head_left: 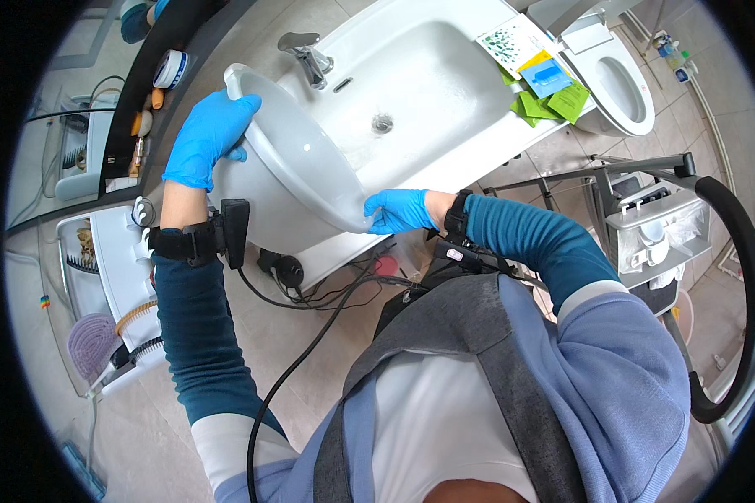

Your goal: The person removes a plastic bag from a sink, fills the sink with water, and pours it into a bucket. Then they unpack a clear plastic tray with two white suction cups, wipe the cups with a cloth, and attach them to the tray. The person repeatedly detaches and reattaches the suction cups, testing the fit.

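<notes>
A pale grey-white plastic basin (270,197) is tilted on its side at the left end of the white sink (432,80), its opening turned toward the sink bowl. In a blue glove, my left hand (205,141) is closed around the basin's far-left rim, thumb over the edge. My right hand (397,210), also gloved in blue, pinches the rim at the near-right end. The basin's inside shows only in part, and no contents can be made out. Just beyond it stands the chrome faucet (307,60); the drain (382,124) lies to its right.
Green, yellow and blue packets (554,96) lie on the sink's right end, beside a toilet (612,84). A walker-like frame (738,277) with a white caddy (658,226) stands at right. Left are a shelf with combs (113,277) and a ledge with a jar (170,70). Black cables (302,360) hang below.
</notes>
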A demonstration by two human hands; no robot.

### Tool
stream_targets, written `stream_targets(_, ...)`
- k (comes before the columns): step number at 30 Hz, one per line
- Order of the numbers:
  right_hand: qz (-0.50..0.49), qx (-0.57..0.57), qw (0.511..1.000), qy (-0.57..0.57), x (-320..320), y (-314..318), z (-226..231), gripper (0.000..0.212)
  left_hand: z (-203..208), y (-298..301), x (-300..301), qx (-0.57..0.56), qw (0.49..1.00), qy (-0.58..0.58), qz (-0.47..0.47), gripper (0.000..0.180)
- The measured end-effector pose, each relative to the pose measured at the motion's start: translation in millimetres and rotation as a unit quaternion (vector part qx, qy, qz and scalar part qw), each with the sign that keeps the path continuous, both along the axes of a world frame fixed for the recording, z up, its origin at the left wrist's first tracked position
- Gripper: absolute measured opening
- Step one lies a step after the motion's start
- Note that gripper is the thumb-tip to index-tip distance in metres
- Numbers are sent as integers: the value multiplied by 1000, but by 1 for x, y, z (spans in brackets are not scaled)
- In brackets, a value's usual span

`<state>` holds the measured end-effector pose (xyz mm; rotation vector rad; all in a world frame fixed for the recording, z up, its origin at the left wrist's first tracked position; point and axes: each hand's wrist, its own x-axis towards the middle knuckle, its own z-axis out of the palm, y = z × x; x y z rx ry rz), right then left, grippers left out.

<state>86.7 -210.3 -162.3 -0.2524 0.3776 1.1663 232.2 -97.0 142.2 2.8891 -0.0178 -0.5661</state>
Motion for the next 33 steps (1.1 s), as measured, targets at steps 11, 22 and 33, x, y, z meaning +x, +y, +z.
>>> stream_targets(11,15,-64,992,-109,17,-19,14,23,0,62,-16,-87,993,5,84,46)
stream_targets(22,62,-366,286,-883,165,-104,62,15,-82,140,-84,-413,856,30,309,39)
stream_targets(33,-155,-416,529,-723,296,-39,128,18,-157,130,-111,-583,714,10,387,36)
